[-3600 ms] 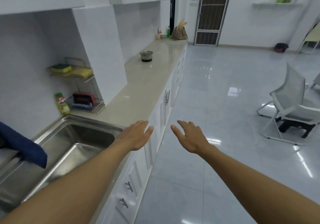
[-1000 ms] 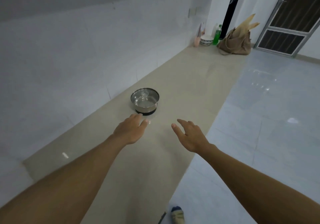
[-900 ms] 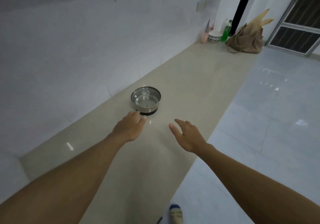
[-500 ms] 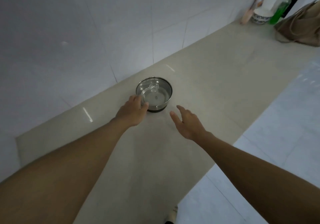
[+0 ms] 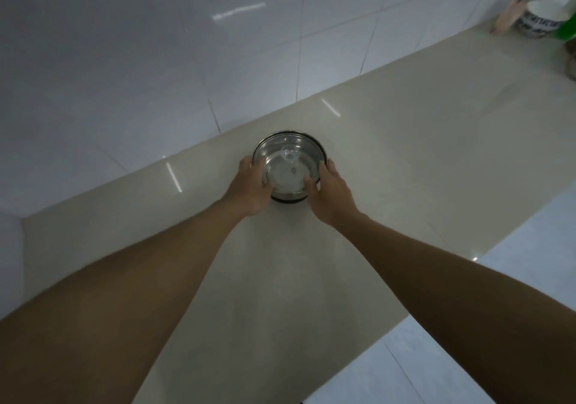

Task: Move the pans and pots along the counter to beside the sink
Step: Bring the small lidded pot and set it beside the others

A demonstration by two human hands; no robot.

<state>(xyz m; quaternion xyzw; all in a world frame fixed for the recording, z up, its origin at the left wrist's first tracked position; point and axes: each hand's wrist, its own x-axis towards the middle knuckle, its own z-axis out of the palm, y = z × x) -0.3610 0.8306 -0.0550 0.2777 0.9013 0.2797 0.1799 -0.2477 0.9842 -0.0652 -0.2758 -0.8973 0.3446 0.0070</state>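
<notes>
A small steel pot (image 5: 288, 148) with a clear glass lid and a dark base stands on the beige counter (image 5: 405, 154), close to the tiled wall. My left hand (image 5: 251, 187) grips its left side, thumb over the lid's rim. On the opposite side my right hand (image 5: 330, 193) grips the pot the same way, thumb on the lid. The near wall of the pot is hidden behind both hands. The sink is out of view.
At the counter's far right end stand a white bowl (image 5: 536, 21), a pink object (image 5: 506, 18) leaning on the wall and part of a green bottle (image 5: 568, 27). The counter's front edge runs diagonally at right, with tiled floor (image 5: 467, 357) below.
I have come from the sink along the counter to the pot. Over the last second both hands reached forward and closed around its two sides.
</notes>
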